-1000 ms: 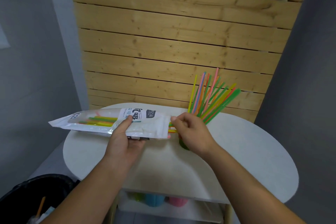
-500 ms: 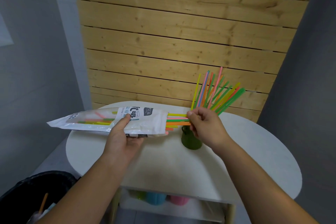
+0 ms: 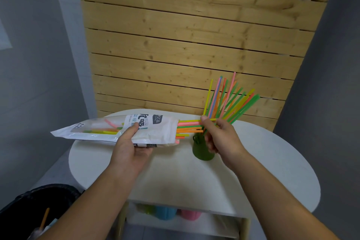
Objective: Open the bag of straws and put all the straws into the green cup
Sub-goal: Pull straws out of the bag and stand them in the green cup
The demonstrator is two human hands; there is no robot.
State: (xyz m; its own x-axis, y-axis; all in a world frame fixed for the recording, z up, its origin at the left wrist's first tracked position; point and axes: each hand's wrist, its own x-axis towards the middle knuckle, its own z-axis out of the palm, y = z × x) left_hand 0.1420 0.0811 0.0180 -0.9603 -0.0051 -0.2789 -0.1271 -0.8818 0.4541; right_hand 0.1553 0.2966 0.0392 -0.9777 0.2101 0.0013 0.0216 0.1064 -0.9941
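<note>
Head view, one entry.

Bag: one, white plastic with a clear window, held level above the bench. My left hand grips it from below, thumb pressed on top across the printed label. Its mouth is open and faces right.

Straws leaving the bag: roughly seven ends stick out of the mouth, pink, green, orange and yellow; exact count unclear. My right hand pinches a few of them between thumb and fingers, just beside the cup's rim. More straws show through the window, perhaps five or six.

Green cup: one, upright on the bench, partly behind my right hand. Straws in the cup: a fan of about fifteen, leaning right; too overlapped to count surely.

Step in hand, as I judge it: drawing a batch out of the bag. Next move calls for pulling these clear, tipping them upright and dropping them into the cup.

Shelf under the bench: three cups, green, blue, pink. Black bin: one, lower left.
</note>
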